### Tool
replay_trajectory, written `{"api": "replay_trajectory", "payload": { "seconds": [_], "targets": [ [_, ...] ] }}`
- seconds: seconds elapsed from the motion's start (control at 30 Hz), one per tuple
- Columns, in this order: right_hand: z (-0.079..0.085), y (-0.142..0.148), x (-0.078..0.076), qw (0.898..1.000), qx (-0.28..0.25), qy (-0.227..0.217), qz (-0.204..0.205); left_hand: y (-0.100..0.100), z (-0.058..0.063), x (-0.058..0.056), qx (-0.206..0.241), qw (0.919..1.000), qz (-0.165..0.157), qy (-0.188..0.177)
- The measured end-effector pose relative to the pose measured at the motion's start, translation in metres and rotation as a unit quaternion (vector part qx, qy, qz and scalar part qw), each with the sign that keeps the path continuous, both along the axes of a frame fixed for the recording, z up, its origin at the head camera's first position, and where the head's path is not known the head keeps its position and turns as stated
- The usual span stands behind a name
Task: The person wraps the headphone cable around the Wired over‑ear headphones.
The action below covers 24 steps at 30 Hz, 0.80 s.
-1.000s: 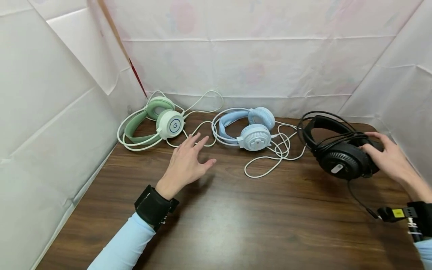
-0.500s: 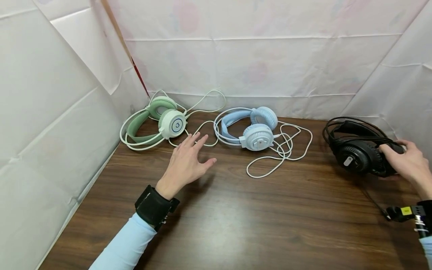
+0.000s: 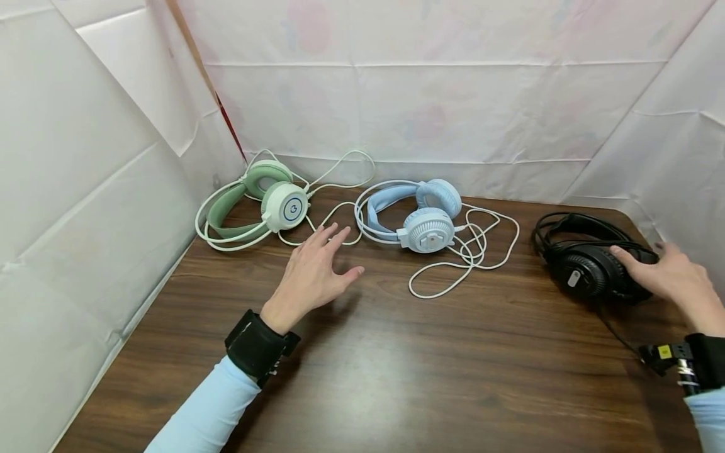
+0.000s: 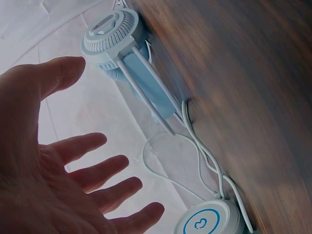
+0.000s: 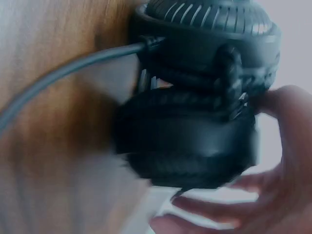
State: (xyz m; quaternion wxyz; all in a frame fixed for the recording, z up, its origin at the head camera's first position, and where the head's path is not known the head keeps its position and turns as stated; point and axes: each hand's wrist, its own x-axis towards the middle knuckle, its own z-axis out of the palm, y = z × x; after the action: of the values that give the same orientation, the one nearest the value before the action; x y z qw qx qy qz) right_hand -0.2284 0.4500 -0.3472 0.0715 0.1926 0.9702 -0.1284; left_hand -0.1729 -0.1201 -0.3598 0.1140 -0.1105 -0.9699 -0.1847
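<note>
At the right of the table, black headphones (image 3: 589, 270) with their cable looped about the headband are gripped at one ear cup by my right hand (image 3: 674, 274). The right wrist view shows the thumb on one side of the black headphones (image 5: 190, 126) and the fingers along the other, somewhat blurred. My left hand (image 3: 314, 270) hovers with fingers spread and holds nothing. It is nearest to the green headphones (image 3: 286, 206) and the light blue headphones (image 3: 427, 229), touching neither. In the left wrist view, the blue pair (image 4: 114, 36) stands beyond the thumb of the left hand (image 4: 73, 165).
A white cable (image 3: 453, 267) lies in loops right of the blue pair. Another white cable (image 3: 340, 185) curls behind the green pair. White sheets (image 3: 396, 113) wall the brown wooden table (image 3: 396, 352) at the back and both sides.
The right hand has carried the black headphones rightward, off the blue pair's cable, then a little back left and down to the table. My left hand has stayed put.
</note>
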Motion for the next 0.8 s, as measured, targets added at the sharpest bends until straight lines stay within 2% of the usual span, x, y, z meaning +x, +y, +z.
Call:
{"api": "replay_trajectory", "payload": {
  "seconds": [0.1, 0.17, 0.23, 0.3, 0.37, 0.47, 0.57, 0.67, 0.8],
  "targets": [
    [0.009, -0.023, 0.006, 0.997, 0.029, 0.068, 0.003, -0.001, 0.000, 0.000, -0.002, 1.0000, 0.000, -0.003],
    [0.015, -0.044, 0.011, 0.988, 0.040, 0.145, 0.043, -0.001, 0.000, 0.001, -0.003, 1.0000, 0.000, -0.004],
    [0.020, -0.067, 0.014, 0.969, 0.051, 0.226, 0.092, -0.001, 0.000, 0.002, -0.004, 1.0000, -0.001, -0.006],
    [0.029, -0.089, 0.014, 0.946, 0.055, 0.288, 0.136, -0.002, 0.001, 0.002, -0.003, 1.0000, -0.002, -0.009],
    [0.036, -0.110, 0.010, 0.924, 0.048, 0.332, 0.183, -0.003, 0.002, 0.002, 0.000, 0.9999, 0.000, -0.012],
    [0.041, -0.142, 0.002, 0.903, 0.022, 0.335, 0.268, -0.004, 0.003, 0.002, 0.001, 0.9999, 0.007, -0.012],
    [0.034, -0.174, -0.008, 0.884, -0.003, 0.310, 0.350, -0.005, 0.003, 0.002, -0.001, 0.9998, 0.009, -0.015],
    [0.022, -0.202, -0.017, 0.872, -0.020, 0.280, 0.401, -0.005, 0.002, 0.003, -0.003, 0.9997, 0.006, -0.021],
    [0.007, -0.226, -0.030, 0.848, -0.034, 0.261, 0.460, -0.006, 0.001, 0.005, -0.002, 0.9995, 0.011, -0.029]
  ]
}}
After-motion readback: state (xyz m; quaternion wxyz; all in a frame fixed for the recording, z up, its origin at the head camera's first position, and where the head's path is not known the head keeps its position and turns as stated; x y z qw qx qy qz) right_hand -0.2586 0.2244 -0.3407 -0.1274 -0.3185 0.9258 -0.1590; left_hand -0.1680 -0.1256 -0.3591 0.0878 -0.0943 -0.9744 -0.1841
